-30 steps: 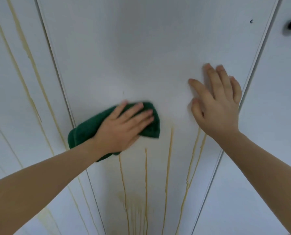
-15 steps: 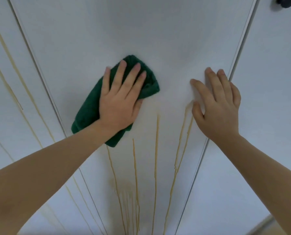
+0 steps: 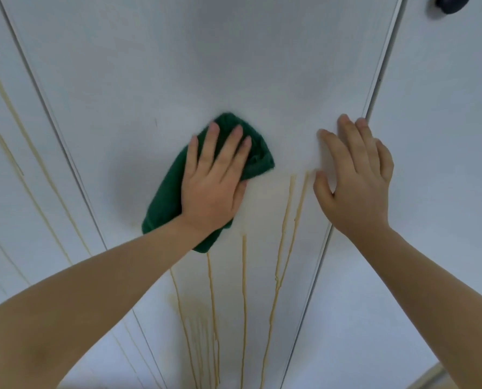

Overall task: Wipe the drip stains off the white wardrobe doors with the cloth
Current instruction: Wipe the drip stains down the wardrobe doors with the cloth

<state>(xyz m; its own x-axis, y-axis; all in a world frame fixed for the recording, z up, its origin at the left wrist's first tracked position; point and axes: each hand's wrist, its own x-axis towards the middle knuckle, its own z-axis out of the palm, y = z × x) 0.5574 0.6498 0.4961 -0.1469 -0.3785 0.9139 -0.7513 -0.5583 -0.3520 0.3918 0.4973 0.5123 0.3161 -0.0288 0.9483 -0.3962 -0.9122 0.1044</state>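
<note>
Pressing my flat left hand [image 3: 214, 189] on the cloth [image 3: 164, 209] to scrub drip stains [image 3: 244, 276], I steady the door [image 3: 178, 66] with my spread, empty right hand [image 3: 355, 189].

I see my left hand [image 3: 214, 181] flat on the green cloth [image 3: 164, 203], fingers straight, pressing it against the middle door [image 3: 178, 66]. My right hand [image 3: 355, 181] lies open on that door, near its right edge. Yellow-brown drips [image 3: 244, 276] run down below the cloth; more streak the left door [image 3: 15, 80]. A dark knob [image 3: 453, 2] sits on the right door [image 3: 444, 136].
</note>
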